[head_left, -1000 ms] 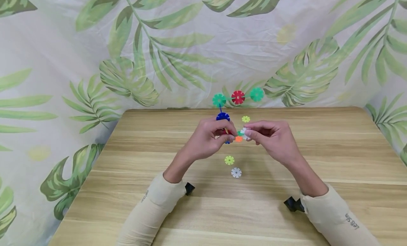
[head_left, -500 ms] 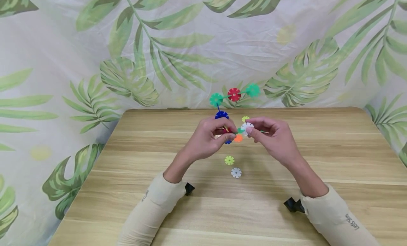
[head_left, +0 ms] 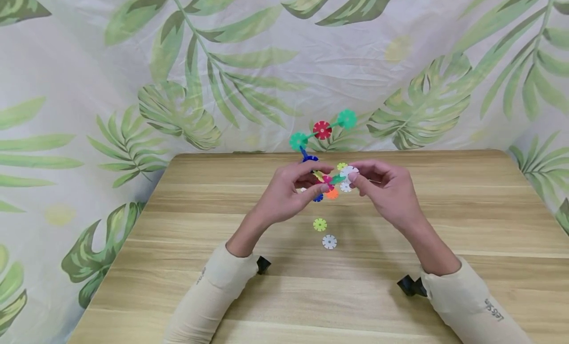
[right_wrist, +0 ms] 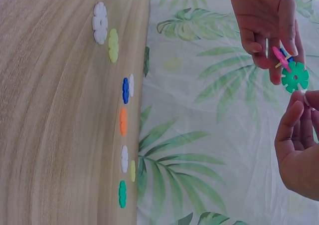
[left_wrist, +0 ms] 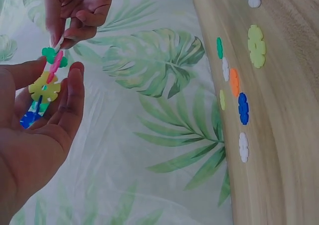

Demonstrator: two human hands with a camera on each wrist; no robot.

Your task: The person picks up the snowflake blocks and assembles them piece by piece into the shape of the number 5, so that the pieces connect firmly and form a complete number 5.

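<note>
A chain of notched plastic discs is held between both hands above the table. My left hand (head_left: 289, 193) has its thumb and fingers around the chain near a pink disc (head_left: 328, 182) and a yellow disc (left_wrist: 45, 88). A green disc (right_wrist: 295, 77) joins the pink one. My right hand (head_left: 393, 195) pinches a white disc (head_left: 349, 172) at the green disc's edge; its slot is too small to make out. Beyond the left fingers the chain runs on through a blue disc (head_left: 309, 158), a green disc (head_left: 299, 141), a red disc (head_left: 322, 130) and another green disc (head_left: 347, 119).
Loose discs lie on the wooden table (head_left: 284, 294): a lime one (head_left: 320, 225), a white one (head_left: 329, 242), an orange one (head_left: 332, 193), a blue one (right_wrist: 125, 90) and several others. A leaf-patterned cloth (head_left: 249, 87) hangs behind the table's far edge.
The chain's far end has swung left and upward. My left thumb and fingertips have parted, showing more of the pink disc. The white disc in my right hand has risen slightly.
</note>
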